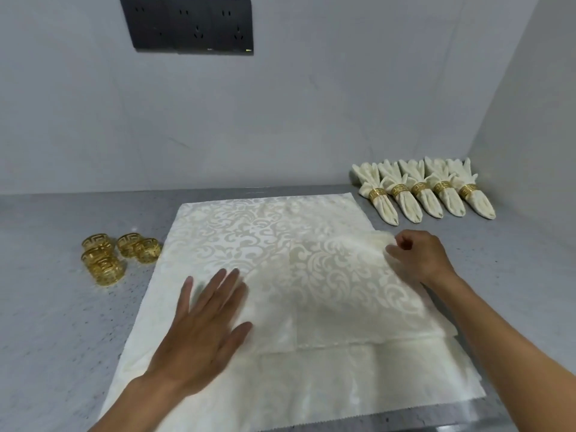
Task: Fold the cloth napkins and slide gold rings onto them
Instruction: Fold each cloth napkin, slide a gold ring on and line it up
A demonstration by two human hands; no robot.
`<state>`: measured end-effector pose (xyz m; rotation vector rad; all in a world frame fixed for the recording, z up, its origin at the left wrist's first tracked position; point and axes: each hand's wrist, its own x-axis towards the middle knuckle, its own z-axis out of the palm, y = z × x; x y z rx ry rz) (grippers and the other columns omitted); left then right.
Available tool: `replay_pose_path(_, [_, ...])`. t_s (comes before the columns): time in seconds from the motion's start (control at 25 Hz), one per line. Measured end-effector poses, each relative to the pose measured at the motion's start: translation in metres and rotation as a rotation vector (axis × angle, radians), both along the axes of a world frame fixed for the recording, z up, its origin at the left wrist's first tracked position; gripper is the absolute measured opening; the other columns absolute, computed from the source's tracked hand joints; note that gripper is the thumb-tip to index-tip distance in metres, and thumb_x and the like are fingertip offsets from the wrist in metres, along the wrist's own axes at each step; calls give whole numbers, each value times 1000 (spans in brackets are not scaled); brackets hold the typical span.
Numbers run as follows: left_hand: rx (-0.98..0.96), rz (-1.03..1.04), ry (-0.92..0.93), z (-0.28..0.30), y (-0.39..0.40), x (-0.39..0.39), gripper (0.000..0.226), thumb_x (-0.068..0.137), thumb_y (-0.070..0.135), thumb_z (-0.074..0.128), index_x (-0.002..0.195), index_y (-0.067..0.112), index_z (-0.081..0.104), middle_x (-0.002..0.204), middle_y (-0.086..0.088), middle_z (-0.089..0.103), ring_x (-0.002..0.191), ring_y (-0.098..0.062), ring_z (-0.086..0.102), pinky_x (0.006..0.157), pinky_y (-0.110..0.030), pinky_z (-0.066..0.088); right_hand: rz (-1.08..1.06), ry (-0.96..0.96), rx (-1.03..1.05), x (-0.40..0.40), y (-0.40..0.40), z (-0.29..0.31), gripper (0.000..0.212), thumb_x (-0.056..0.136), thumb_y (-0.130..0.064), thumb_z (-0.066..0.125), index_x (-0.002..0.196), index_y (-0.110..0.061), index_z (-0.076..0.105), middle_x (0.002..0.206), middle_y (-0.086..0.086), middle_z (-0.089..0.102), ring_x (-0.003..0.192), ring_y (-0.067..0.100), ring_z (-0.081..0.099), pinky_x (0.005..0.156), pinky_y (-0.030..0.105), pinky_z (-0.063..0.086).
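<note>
A grey speckled stone countertop (46, 307) meets a pale wall at its far edge and another on the right. A large cream damask cloth napkin (249, 232) lies spread flat across its middle, with part of the cloth doubled over on the right side. To the left, just beside the napkin's edge, sits a cluster of loose gold openwork metal rings (106, 260). At the far right corner, five folded cream napkins banded with gold rings (420, 191) lie side by side in a row.

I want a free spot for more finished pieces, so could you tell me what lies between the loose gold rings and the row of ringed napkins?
The head view shows the open napkin spread across that stretch.
</note>
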<state>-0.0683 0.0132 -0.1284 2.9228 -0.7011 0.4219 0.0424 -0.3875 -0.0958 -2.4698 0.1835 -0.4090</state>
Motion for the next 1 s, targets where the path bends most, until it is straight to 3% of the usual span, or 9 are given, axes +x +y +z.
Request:
replay_pose_path(0.12, [-114, -194, -202, -6, -18, -19, 44, 90, 52, 55, 120, 21, 67, 132, 4, 59, 116, -18, 56, 94, -34, 37, 131, -190, -212, -57, 44, -11, 12, 84, -18, 73, 75, -19, 65, 78, -4, 64, 71, 20, 58, 64, 35, 45])
replay_pose_path(0.24, [-162, -189, -155, -8, -42, -26, 23, 82, 38, 60, 101, 26, 64, 98, 14, 61, 84, -11, 56, 76, -21, 31, 228, -248, -276, -113, 94, -25, 12, 87, -24, 64, 77, -24, 60, 77, -9, 59, 69, 17, 54, 64, 35, 43])
replay_pose_path(0.36, [-156, -168, -133, -7, -54, -27, 15, 82, 32, 59, 93, 26, 67, 85, 16, 65, 75, -8, 58, 71, -19, 34, 342, -294, -361, -137, 118, -44, 14, 85, -29, 50, 72, -26, 54, 70, -11, 53, 64, 11, 47, 61, 26, 33])
replay_pose_path(0.52, [-129, -196, -175, -5, -66, -32, 22, 76, 24, 74, 97, 24, 70, 69, 13, 65, 62, -9, 58, 60, -22, 47, 388, -236, -303, -142, 126, -51, 14, 79, -19, 62, 73, -27, 53, 70, -14, 51, 65, 3, 37, 62, 15, 25])
replay_pose_path(0.6, [-148, -188, -170, -6, -69, -33, 44, 72, 24, 80, 114, 23, 65, 73, 13, 67, 62, -8, 58, 62, -21, 48, 399, -198, -286, -142, 126, -50, 17, 77, -14, 64, 73, -27, 54, 71, -15, 51, 66, 3, 37, 62, 14, 26])
replay_pose_path(0.68, [-167, -195, -143, -7, -70, -31, 55, 73, 20, 80, 124, 22, 60, 93, 11, 70, 71, -8, 62, 66, -21, 52, 421, -171, -268, -143, 125, -47, 12, 77, -15, 56, 79, -27, 58, 78, -17, 55, 71, 4, 44, 64, 19, 33])
replay_pose_path(0.76, [-96, -249, -145, -9, -72, -27, 38, 73, 13, 77, 108, 23, 66, 95, 9, 68, 73, -10, 59, 63, -21, 52, 448, -128, -271, -148, 124, -46, 20, 76, -23, 46, 87, -28, 61, 89, -18, 58, 79, 2, 48, 70, 21, 39])
replay_pose_path(0.88, [-22, -309, -193, -13, -74, -22, 20, 70, 7, 75, 78, 22, 64, 73, 9, 59, 65, -11, 50, 54, -22, 47, 499, 3, -243, -145, 121, -25, 27, 87, -28, 42, 102, -27, 66, 105, -16, 61, 92, 4, 53, 82, 24, 42])
replay_pose_path(1.0, [-49, -316, -184, -13, -77, -21, 35, 70, 8, 73, 103, 21, 68, 88, 7, 65, 67, -13, 55, 55, -25, 52, 526, 10, -163, -106, 125, 4, 41, 92, -28, 37, 117, -17, 68, 124, -7, 64, 111, 15, 56, 95, 30, 43])
